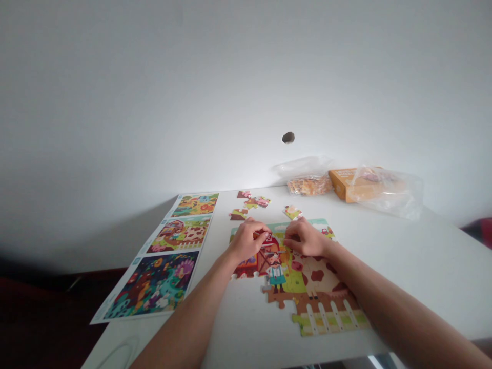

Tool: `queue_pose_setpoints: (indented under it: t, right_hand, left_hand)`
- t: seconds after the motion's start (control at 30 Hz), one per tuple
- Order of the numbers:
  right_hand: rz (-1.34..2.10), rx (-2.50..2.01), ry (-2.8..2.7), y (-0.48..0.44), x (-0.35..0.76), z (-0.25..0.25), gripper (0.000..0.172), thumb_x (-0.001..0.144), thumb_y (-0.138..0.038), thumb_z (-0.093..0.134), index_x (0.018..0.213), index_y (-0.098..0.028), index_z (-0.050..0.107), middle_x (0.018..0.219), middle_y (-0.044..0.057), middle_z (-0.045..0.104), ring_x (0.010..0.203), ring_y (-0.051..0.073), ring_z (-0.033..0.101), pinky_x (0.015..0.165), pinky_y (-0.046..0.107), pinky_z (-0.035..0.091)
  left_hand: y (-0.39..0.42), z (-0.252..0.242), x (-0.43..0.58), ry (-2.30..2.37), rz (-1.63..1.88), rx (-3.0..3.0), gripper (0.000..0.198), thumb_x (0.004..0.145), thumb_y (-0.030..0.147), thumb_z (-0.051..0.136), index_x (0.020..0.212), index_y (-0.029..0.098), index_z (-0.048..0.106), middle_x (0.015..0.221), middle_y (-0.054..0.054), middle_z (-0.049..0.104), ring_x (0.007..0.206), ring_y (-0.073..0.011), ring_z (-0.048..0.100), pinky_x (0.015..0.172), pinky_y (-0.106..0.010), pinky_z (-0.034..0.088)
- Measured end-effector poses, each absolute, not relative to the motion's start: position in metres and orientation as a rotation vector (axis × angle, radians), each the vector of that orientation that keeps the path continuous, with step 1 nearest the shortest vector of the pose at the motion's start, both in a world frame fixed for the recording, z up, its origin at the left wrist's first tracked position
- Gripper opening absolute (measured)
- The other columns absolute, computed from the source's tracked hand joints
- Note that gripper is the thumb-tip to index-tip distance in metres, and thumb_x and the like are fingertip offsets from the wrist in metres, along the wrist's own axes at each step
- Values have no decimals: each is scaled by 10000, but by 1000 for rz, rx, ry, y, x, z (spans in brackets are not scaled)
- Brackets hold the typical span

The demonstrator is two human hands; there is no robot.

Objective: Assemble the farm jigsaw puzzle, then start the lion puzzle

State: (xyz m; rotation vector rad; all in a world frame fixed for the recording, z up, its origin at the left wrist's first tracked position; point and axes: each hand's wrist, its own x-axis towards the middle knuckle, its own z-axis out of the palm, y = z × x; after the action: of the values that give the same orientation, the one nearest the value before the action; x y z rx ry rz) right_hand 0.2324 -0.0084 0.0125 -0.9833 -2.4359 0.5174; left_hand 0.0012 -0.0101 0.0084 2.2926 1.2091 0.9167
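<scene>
A partly assembled farm jigsaw puzzle (307, 287) lies on the white table (423, 266), showing a red barn, a farmer, a cow and a fence. My left hand (246, 240) rests on its upper left part, fingers curled and pinched on a red barn piece (268, 238). My right hand (305, 238) presses on the puzzle just right of the barn, fingers bent down onto the pieces. Several loose pieces (253, 202) lie beyond the hands, one more (292, 211) further right.
A reference sheet (165, 256) with three pictures lies at the table's left edge. At the back right are an orange box (342, 179) and clear plastic bags (388, 192), one holding pieces (309, 184). A white wall stands behind.
</scene>
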Motion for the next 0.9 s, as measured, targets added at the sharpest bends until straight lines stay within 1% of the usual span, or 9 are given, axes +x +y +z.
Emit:
queue_pose_setpoints:
  t: [0.23, 0.43, 0.63, 0.9]
  right_hand:
    - [518, -983, -2482, -8, 233, 14, 259, 785, -217, 587, 531, -173, 557, 557, -5, 577, 587, 126, 450, 748, 305, 351]
    - [445, -1030, -2519, -9, 233, 15, 283, 790, -233, 607, 526, -168, 531, 562, -6, 584, 618, 131, 481, 803, 337, 317]
    - [419, -1054, -2543, -9, 233, 16, 268, 793, -256, 607, 541, -173, 565, 590, 17, 625, 636, 144, 505, 799, 343, 311]
    - [399, -1083, -2553, -10, 232, 18, 287, 796, -256, 615, 531, -169, 546, 573, 7, 606, 621, 132, 485, 790, 346, 294]
  left_hand:
    - [-11, 9, 0, 1203, 883, 2323, 157, 832, 195, 578, 798, 219, 729, 805, -27, 733, 826, -201, 613, 828, -341, 467]
    - [-12, 12, 3, 1198, 858, 2350, 67, 792, 197, 643, 773, 224, 701, 822, -13, 715, 837, -197, 615, 922, -364, 422]
    - [-13, 11, 2, 1258, 860, 2385, 43, 771, 204, 663, 759, 224, 699, 863, -33, 671, 888, -212, 591, 930, -379, 418]
    - [-13, 9, 2, 1309, 842, 2388, 45, 773, 226, 670, 779, 225, 714, 904, -49, 638, 939, -226, 564, 927, -385, 433]
